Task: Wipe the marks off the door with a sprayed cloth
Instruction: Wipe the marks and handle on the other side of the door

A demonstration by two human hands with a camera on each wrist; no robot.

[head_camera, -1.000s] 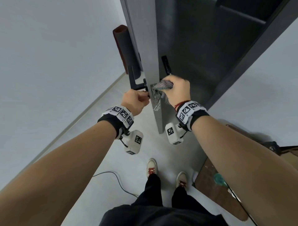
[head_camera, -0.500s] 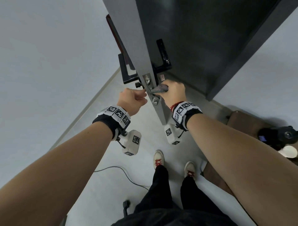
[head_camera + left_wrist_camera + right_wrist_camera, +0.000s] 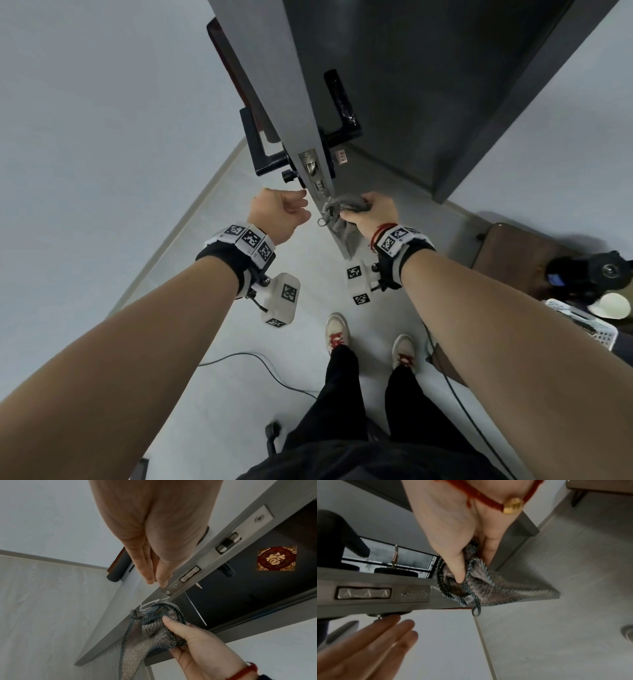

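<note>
R hand (image 3: 373, 214) clamped on bunched cloth (image 3: 154, 623), now pressed to door (image 3: 274, 85) edge just below latch plate (image 3: 202, 566), lower than 1 s ago. L hand (image 3: 279, 214) off handle (image 3: 255, 144), fingers straight, together, near edge. White marks (image 3: 150, 603) beside cloth: wiping underway, not done.

Soft even light; wide-angle warp, wrist views blurred.

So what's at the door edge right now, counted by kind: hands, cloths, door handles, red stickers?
Hands: 2, left hand empty, right hand holding the cloth
Cloths: 1, cloth against the door edge
Door handles: 2, handle and handle
Red stickers: 1, sticker
Total: 6
</note>
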